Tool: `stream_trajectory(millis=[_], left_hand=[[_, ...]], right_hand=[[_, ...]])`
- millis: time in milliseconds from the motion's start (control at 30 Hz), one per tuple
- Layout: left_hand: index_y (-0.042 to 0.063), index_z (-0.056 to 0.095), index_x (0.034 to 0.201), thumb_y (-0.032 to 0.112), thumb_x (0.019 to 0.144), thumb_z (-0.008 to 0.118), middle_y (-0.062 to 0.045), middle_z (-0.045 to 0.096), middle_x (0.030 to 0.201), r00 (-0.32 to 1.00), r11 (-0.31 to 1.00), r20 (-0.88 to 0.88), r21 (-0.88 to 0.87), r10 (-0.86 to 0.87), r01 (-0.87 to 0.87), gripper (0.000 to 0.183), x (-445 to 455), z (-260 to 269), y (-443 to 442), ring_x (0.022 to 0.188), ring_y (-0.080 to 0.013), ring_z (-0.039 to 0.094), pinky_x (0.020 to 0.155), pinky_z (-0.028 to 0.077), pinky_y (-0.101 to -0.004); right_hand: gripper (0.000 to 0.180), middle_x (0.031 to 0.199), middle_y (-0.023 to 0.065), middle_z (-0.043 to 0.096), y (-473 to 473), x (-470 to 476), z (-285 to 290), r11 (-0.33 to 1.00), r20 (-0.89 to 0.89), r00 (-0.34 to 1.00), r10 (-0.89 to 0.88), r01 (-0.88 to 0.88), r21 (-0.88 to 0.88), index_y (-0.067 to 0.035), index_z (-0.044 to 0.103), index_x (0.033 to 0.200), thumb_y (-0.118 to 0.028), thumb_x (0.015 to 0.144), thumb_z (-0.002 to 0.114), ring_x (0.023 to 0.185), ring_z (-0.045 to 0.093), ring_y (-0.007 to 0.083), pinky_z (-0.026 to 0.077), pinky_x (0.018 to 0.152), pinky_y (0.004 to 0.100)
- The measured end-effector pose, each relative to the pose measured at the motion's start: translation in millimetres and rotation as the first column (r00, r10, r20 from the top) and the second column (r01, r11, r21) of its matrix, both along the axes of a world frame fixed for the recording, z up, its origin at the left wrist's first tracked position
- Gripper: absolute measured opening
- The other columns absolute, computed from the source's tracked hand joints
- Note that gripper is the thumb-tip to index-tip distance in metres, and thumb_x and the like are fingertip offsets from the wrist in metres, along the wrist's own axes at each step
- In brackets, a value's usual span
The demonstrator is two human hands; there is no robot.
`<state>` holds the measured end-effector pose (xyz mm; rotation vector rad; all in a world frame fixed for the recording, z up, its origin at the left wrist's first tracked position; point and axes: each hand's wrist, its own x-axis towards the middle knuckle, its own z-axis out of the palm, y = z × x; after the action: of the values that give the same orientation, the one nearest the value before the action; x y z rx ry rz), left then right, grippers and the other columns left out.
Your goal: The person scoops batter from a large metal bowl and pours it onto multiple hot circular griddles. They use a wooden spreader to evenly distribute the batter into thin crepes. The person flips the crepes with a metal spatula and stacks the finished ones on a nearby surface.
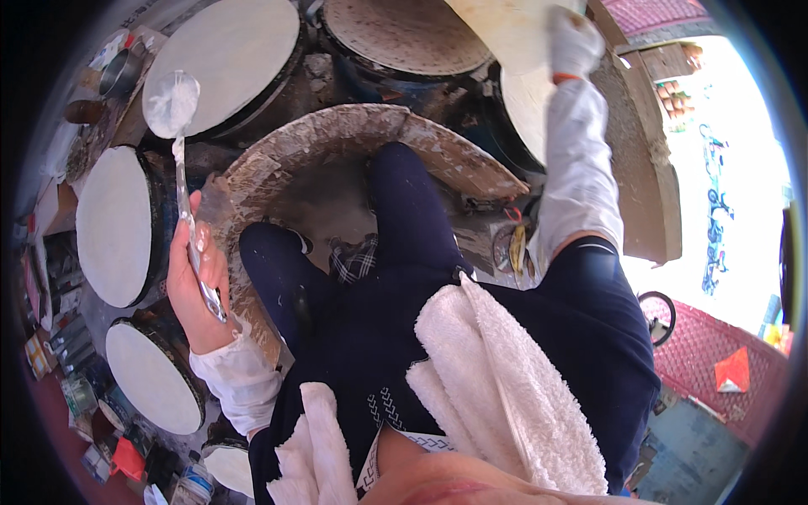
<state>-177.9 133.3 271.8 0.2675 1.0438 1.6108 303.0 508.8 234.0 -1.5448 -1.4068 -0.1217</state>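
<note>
In my left hand (201, 271) is the handle of a metal ladle (173, 104), its bowl coated with white batter and raised above a large round griddle (233, 57) covered in a pale layer. My right hand (576, 45) is blurred, in a whitish glove or covering with an orange band at the wrist. It lies over the edge of a thin pale sheet (505, 28) at the top right, above another pale-covered griddle (524, 113). Whether its fingers grip the sheet cannot be told. A brown-stained griddle (404, 31) stands between the two hands.
More pale-covered round griddles (117, 227) curve down the left side. A curved, batter-crusted board (322, 126) arches around my knees. Cardboard (644, 189) stands at the right, beyond my right arm. Containers and a metal pot (120, 72) crowd the far left.
</note>
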Motion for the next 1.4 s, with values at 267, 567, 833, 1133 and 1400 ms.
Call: stream_trajectory(millis=[267, 567, 833, 1133, 1400], left_hand=[[-0.006, 0.038, 0.143, 0.012, 0.106, 0.042, -0.003, 0.053, 0.083, 0.969, 0.977, 0.145, 0.103, -0.202, 0.188, 0.041, 51.9, 1.5, -5.3, 0.049, -0.0036, 0.040, 0.040, 0.034, -0.0190], [-0.006, 0.031, 0.147, 0.012, 0.107, 0.043, -0.006, 0.052, 0.084, 0.899, 0.891, 0.023, 0.151, -0.436, 0.428, 0.046, 103.8, 38.1, -43.4, 0.048, -0.0032, 0.037, 0.040, 0.035, -0.0176], [-0.008, 0.029, 0.147, 0.011, 0.108, 0.040, -0.007, 0.051, 0.081, 0.887, 0.874, 0.007, 0.173, -0.462, 0.454, 0.045, 125.9, 46.0, -56.7, 0.047, -0.0045, 0.039, 0.040, 0.036, -0.0194], [-0.003, 0.030, 0.150, 0.011, 0.108, 0.040, -0.004, 0.050, 0.084, 0.913, 0.913, 0.089, 0.140, -0.398, 0.384, 0.045, 112.7, 46.0, -80.7, 0.046, -0.0035, 0.038, 0.039, 0.034, -0.0197], [-0.003, 0.053, 0.129, 0.017, 0.102, 0.051, -0.004, 0.057, 0.083, 0.952, 0.971, 0.247, 0.198, -0.182, 0.135, 0.033, 66.6, 5.8, -186.8, 0.053, -0.0053, 0.045, 0.045, 0.037, -0.0189]], right_hand=[[0.034, 0.084, 0.0118, 0.068, -281.8, 261.3, 65.1, 0.914, -0.646, 0.717, -0.262, 0.399, 0.072, 0.006, 0.067, 0.104, -0.023, 0.088, 0.072, 0.070, 0.067, 0.0224, 0.053, 0.062, 0.0337], [0.033, 0.098, 0.0099, 0.067, -571.0, 364.4, -142.1, 0.774, -0.911, 0.151, -0.384, 0.591, -0.228, -0.001, 0.063, 0.113, -0.030, 0.099, 0.062, 0.076, 0.062, 0.0238, 0.051, 0.061, 0.0384], [0.036, 0.092, 0.0171, 0.069, -609.7, 362.0, -250.5, 0.511, -0.753, -0.211, -0.623, 0.620, -0.596, 0.008, 0.063, 0.109, -0.021, 0.089, 0.071, 0.062, 0.066, 0.0285, 0.053, 0.047, 0.0376], [0.030, 0.076, 0.0077, 0.062, -623.7, 337.1, -188.7, 0.707, -0.805, 0.086, -0.587, 0.539, -0.457, 0.001, 0.067, 0.098, -0.027, 0.089, 0.072, 0.055, 0.056, 0.0179, 0.042, 0.044, 0.0318], [0.026, 0.070, -0.0012, 0.052, -384.5, 64.9, -33.4, 0.989, -0.756, 0.646, -0.106, -0.010, -0.147, -0.004, 0.068, 0.101, -0.028, 0.093, 0.068, 0.053, 0.042, 0.0096, 0.036, 0.045, 0.0279]])
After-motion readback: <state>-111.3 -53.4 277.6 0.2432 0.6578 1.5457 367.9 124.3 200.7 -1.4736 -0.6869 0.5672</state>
